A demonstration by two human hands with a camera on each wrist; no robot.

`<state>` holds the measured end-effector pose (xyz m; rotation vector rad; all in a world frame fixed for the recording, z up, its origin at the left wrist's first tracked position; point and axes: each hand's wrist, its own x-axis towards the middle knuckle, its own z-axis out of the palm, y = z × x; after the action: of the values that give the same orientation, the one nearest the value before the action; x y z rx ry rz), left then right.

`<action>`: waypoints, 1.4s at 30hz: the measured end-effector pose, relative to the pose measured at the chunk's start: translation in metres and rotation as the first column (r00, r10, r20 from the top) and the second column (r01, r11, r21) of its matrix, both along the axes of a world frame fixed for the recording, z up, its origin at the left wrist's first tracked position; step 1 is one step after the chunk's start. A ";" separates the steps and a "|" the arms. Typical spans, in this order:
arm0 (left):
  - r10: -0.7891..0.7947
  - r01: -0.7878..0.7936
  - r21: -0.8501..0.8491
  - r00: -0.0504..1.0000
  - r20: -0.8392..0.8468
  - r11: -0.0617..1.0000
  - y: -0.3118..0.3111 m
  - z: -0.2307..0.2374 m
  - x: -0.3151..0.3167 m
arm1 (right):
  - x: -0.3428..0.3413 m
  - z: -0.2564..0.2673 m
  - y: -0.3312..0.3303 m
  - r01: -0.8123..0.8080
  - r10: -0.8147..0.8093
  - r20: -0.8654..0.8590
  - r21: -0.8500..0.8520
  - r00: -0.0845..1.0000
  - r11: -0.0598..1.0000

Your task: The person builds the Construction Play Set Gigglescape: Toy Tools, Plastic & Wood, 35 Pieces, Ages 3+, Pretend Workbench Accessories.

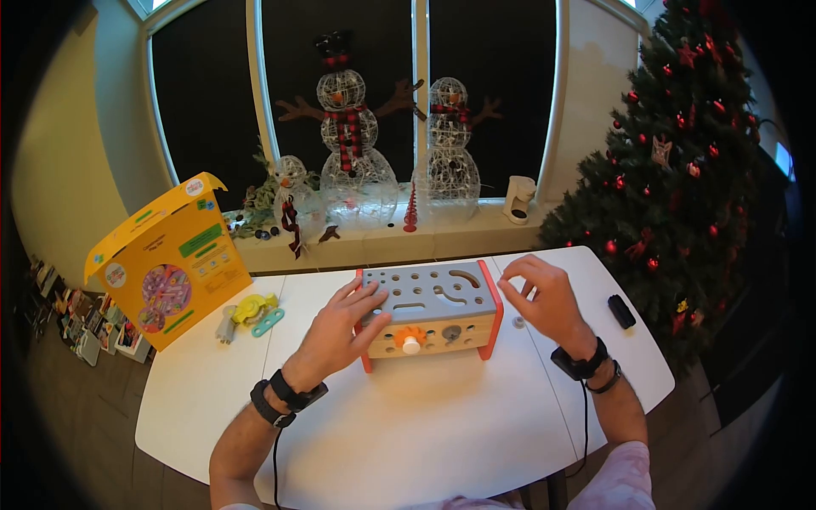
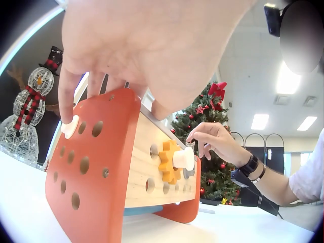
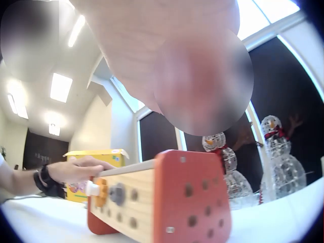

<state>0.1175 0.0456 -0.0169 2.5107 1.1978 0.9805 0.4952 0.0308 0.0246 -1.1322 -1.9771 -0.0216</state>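
Note:
A toy workbench [image 1: 429,316] has a grey slotted top, wooden front and red end panels. An orange gear [image 2: 170,162] with a white screw [image 2: 184,158] through it sits on the front, beside a grey gear [image 3: 117,194]. My left hand [image 1: 342,330] rests over the workbench's left end, fingers spread and fairly straight. In the left wrist view one fingertip meets a white peg head [image 2: 70,127] on the red panel. My right hand [image 1: 548,304] hovers beside the right end, fingers loosely bent, nothing visible between thumb and index; its fingertips are blurred in the right wrist view.
Behind left stands a yellow box [image 1: 170,263]. Near it lie a grey piece [image 1: 226,325], yellow-green pieces [image 1: 252,308] and a teal strip [image 1: 268,322] with holes. A small grey piece [image 1: 518,322] sits right of the workbench. A black object [image 1: 621,312] lies at the table's right.

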 end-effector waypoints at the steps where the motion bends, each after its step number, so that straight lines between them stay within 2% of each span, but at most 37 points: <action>1: -0.003 0.003 0.000 1.000 -0.001 1.000 0.000 0.000 -0.001 | 0.009 0.000 0.007 0.003 -0.003 -0.001 0.000 1.000 1.000; 4: -0.019 0.019 -0.012 1.000 0.000 1.000 0.001 -0.002 -0.003 | 0.045 -0.019 0.040 0.209 -0.185 0.227 -0.083 0.956 0.974; 5: -0.022 0.022 -0.005 1.000 0.001 1.000 0.001 -0.003 -0.003 | 0.063 -0.038 0.058 0.210 -0.187 0.227 -0.081 0.956 0.974; 7: -0.021 0.021 0.010 1.000 0.002 1.000 0.003 -0.005 -0.003 | 0.096 -0.082 0.092 0.335 -0.342 0.474 0.102 0.811 0.937; 8: -0.025 0.025 0.008 1.000 0.012 1.000 0.003 -0.007 -0.003 | 0.108 -0.096 0.100 0.330 -0.341 0.473 0.109 0.812 0.938; 10: -0.015 0.015 0.008 1.000 0.024 1.000 0.003 -0.006 -0.003 | 0.125 -0.120 0.111 0.320 -0.403 0.594 0.247 0.696 0.915; 14: -0.019 0.019 0.013 1.000 0.011 1.000 0.001 -0.005 -0.003 | 0.139 -0.144 0.125 0.393 -0.401 0.670 0.173 0.625 0.903; 16: -0.021 0.021 0.014 1.000 0.001 1.000 0.001 -0.005 -0.001 | 0.144 -0.147 0.131 0.520 -0.363 0.756 0.035 0.545 0.853; 23: -0.023 0.023 0.025 1.000 -0.002 0.999 0.003 -0.006 -0.002 | 0.141 -0.135 0.127 0.562 -0.335 0.798 -0.005 0.501 0.827; 25: -0.022 0.022 0.038 1.000 -0.002 0.999 0.003 -0.006 -0.003 | 0.131 -0.121 0.124 0.548 -0.344 0.577 -0.224 0.741 0.806; 26: -0.019 0.019 0.028 1.000 0.003 0.999 0.002 -0.006 -0.002 | 0.127 -0.114 0.122 0.547 -0.344 0.577 -0.221 0.741 0.807; 28: -0.019 0.018 0.020 1.000 0.010 1.000 0.001 -0.005 -0.001 | 0.118 -0.101 0.117 0.459 -0.355 0.320 -0.352 0.878 0.816; 29: -0.018 0.017 0.020 1.000 0.008 1.000 0.001 -0.006 -0.001 | 0.110 -0.090 0.112 0.460 -0.357 0.320 -0.350 0.878 0.816; 31: -0.017 0.017 0.021 1.000 0.006 1.000 0.002 -0.006 -0.001 | 0.091 -0.067 0.100 0.135 -0.164 -0.031 -0.433 0.986 0.891; 32: -0.018 0.017 0.025 1.000 0.006 1.000 0.002 -0.006 -0.001 | 0.082 -0.060 0.096 0.135 -0.165 -0.032 -0.431 0.986 0.892; 34: -0.018 0.018 0.029 1.000 0.005 0.999 0.001 -0.006 -0.001 | 0.064 -0.048 0.088 -0.082 0.007 -0.246 -0.299 0.969 0.951; 35: -0.019 0.018 0.028 1.000 0.007 0.999 0.001 -0.005 -0.001 | 0.054 -0.043 0.083 -0.082 0.006 -0.247 -0.298 0.969 0.951; 37: -0.020 0.020 0.026 1.000 0.006 0.999 0.001 -0.005 -0.001 | 0.034 -0.033 0.073 -0.159 0.102 -0.319 -0.158 0.942 0.975; 41: -0.016 0.016 0.020 1.000 -0.003 1.000 0.001 -0.004 -0.001 | 0.007 -0.015 0.051 -0.254 0.199 -0.320 -0.139 0.926 0.957; 42: -0.017 0.017 0.024 1.000 -0.006 1.000 0.001 -0.005 -0.001 | 0.004 -0.013 0.048 -0.324 0.245 -0.340 -0.200 0.908 0.925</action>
<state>0.1164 0.0468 -0.0214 2.5389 1.1712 0.9900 0.4996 0.0792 0.0116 -0.9200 -1.8736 0.5469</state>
